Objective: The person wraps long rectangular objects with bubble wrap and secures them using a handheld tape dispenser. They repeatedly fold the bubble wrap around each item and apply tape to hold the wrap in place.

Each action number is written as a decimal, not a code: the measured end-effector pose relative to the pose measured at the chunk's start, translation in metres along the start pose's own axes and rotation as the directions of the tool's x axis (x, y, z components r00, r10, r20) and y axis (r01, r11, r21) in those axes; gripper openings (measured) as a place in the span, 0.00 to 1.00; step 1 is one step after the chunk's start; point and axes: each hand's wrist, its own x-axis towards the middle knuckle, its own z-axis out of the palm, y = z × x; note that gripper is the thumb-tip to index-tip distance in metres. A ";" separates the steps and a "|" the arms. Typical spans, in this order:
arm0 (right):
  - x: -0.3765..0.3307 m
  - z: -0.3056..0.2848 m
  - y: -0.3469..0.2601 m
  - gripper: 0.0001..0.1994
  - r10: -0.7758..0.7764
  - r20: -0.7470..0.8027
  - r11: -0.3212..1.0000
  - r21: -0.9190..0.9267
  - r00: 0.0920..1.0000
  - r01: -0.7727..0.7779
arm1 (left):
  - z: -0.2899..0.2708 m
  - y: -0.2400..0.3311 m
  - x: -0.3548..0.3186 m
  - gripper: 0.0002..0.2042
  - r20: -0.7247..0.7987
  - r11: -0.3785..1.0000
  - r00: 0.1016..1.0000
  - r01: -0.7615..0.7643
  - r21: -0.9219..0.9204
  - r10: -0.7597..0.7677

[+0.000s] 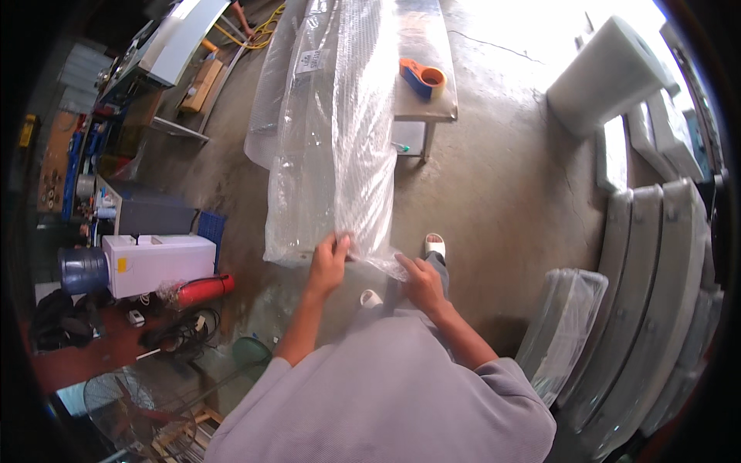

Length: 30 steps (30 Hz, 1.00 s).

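Observation:
A long item wrapped in clear bubble wrap (pixel 309 177) lies lengthwise on a metal table (pixel 428 46), its near end jutting out toward me past the table edge. My left hand (pixel 330 265) pinches the wrap at the near end, close to its middle. To the right, my right hand (pixel 422 284) grips a loose, bunched flap of the same bubble wrap, drawn out past the corner. A pale label (pixel 310 61) shows through the wrap farther up. An orange and blue tape dispenser (pixel 423 78) rests on the table, right of the wrapped item.
At the right stand several long wrapped panels (pixel 629 285) and a big roll of wrap (pixel 606 77). A white water dispenser (pixel 162 266), a red fire extinguisher (pixel 204 291) and a mesh fan (pixel 139 405) are at the left. Another person's hand (pixel 248 32) shows near a far-left workbench.

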 end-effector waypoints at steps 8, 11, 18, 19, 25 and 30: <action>-0.070 0.080 -0.140 0.29 -0.059 -0.089 0.998 -0.033 0.994 0.056 | -0.025 -0.032 -0.015 0.21 -0.020 0.937 0.990 -0.126 0.325 0.140; -0.064 0.099 -0.162 0.29 -0.040 -0.132 0.994 -0.110 0.990 0.026 | -0.037 -0.032 -0.034 0.22 0.023 0.866 0.951 -0.290 0.407 0.307; -0.051 0.120 -0.183 0.26 -0.073 -0.035 0.972 -0.225 0.997 0.063 | -0.082 -0.043 -0.030 0.20 -0.006 0.937 0.991 -0.125 0.327 0.134; -0.048 0.123 -0.185 0.26 -0.078 -0.040 0.972 -0.223 0.996 0.067 | -0.087 -0.046 -0.027 0.19 -0.004 0.915 0.987 -0.147 0.375 0.160; -0.032 0.136 -0.180 0.22 -0.117 0.125 0.979 -0.151 0.985 0.135 | -0.109 -0.053 0.002 0.28 -0.020 0.835 0.992 -0.097 0.542 0.128; -0.030 0.136 -0.171 0.23 -0.099 0.308 0.987 -0.093 0.946 0.133 | -0.090 -0.055 0.034 0.36 -0.054 0.769 0.954 -0.205 0.605 0.296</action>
